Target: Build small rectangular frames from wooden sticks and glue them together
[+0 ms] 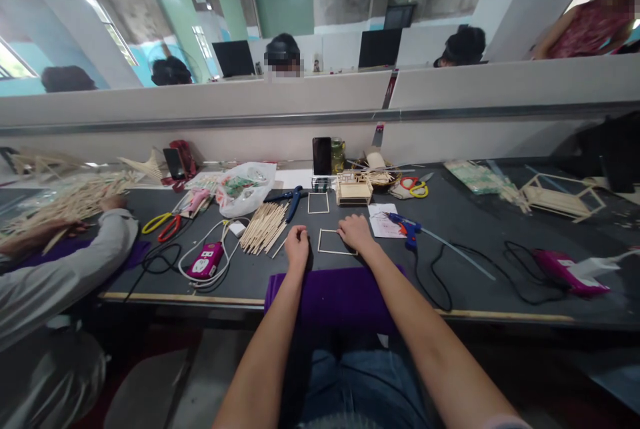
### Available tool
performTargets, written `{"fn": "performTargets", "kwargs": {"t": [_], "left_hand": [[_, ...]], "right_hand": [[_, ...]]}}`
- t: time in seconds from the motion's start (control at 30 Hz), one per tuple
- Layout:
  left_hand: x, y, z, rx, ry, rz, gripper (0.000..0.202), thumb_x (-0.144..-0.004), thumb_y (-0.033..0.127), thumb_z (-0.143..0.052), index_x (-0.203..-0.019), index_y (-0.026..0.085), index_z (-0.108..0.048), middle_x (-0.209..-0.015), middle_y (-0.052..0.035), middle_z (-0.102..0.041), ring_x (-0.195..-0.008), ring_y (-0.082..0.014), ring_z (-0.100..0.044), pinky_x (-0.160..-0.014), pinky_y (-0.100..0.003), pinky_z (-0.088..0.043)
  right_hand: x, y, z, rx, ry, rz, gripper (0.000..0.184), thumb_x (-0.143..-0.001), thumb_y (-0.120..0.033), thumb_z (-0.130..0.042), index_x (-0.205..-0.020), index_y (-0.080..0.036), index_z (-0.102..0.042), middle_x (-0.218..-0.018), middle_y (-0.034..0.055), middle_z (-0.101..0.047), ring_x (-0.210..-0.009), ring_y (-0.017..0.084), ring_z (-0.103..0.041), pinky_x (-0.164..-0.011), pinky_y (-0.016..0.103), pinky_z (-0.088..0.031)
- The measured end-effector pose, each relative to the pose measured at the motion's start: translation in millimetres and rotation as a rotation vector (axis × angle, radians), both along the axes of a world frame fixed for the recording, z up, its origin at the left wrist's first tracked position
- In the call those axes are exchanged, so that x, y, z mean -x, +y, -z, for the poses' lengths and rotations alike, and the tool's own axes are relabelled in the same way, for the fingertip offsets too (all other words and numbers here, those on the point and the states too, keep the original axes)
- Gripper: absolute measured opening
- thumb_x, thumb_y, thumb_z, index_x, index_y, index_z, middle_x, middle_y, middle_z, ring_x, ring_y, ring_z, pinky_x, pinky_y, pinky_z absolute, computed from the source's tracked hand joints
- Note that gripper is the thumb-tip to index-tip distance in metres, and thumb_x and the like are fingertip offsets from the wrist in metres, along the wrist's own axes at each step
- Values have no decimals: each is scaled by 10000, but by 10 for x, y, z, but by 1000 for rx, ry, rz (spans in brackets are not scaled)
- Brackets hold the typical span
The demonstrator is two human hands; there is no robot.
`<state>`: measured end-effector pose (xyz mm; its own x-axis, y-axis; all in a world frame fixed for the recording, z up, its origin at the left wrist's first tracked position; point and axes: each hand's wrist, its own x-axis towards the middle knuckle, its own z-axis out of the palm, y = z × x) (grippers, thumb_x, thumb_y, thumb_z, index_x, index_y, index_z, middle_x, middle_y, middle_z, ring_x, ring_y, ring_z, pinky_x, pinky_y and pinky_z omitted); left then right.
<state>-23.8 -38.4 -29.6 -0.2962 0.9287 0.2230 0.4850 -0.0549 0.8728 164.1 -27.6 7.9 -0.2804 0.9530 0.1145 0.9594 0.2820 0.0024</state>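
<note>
My right hand [356,232] lies over the right end of a small rectangular stick frame [325,252] flat on the dark table, its fingers bent down on the frame's side. Just left of the frame, my left hand [298,245] hovers low with curled fingers; whatever is between them, if anything, cannot be made out. Loose wooden sticks [263,227] lie in a heap left of that hand. Beyond both hands are a second, square stick frame [319,203] and a small built stick box [354,194]. A purple cloth [340,295] covers the table edge under my forearms.
A blue glue gun [407,227] rests on paper at right. Blue pliers [294,203], a plastic bag [246,189] and a purple power strip [206,261] with cables are at left. A phone [322,155] stands behind. A co-worker's sleeve [117,235] reaches in at far left.
</note>
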Motion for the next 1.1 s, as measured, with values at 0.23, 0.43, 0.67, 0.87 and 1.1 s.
{"fn": "performTargets", "kwargs": {"t": [0.23, 0.43, 0.67, 0.87, 1.1], "left_hand": [[-2, -10, 27, 16, 46, 8, 190, -823, 232, -466, -896, 196, -638, -900, -44, -688, -868, -187, -627, -830, -301, -465], [-34, -15, 9, 11, 233, 119, 217, -849, 251, -489, -900, 212, -697, -933, -58, -684, -933, -206, -610, -842, -311, -454], [-79, -33, -26, 63, 446, 200, 219, -858, 269, -508, -863, 237, -724, -877, -54, -667, -924, -217, -578, -777, -303, -426], [-70, -31, -6, 60, 447, 203, 230, -864, 256, -497, -859, 236, -726, -868, -56, -659, -910, -215, -577, -759, -300, -416], [-81, -38, -33, 85, 446, 209, 233, -865, 272, -503, -826, 228, -728, -845, -53, -659, -892, -206, -576, -735, -290, -407]], "right_hand": [[12, 19, -16, 26, -6, -73, 244, -931, -225, -458, -926, -205, -701, -978, 108, -681, -955, 222, -555, -745, 313, -345], [52, 49, -2, 25, 2, -105, 262, -939, -224, -439, -941, -199, -700, -991, 119, -669, -963, 221, -540, -744, 305, -345], [70, 61, 36, 22, 23, -131, 255, -934, -225, -447, -960, -204, -700, -996, 116, -664, -976, 218, -532, -764, 303, -347], [73, 52, 71, 16, 38, -130, 279, -944, -234, -423, -944, -191, -699, -986, 116, -667, -961, 223, -538, -753, 309, -357], [71, 47, 82, 23, 56, -120, 270, -937, -229, -431, -925, -184, -696, -974, 113, -673, -953, 219, -543, -747, 300, -360]]}}
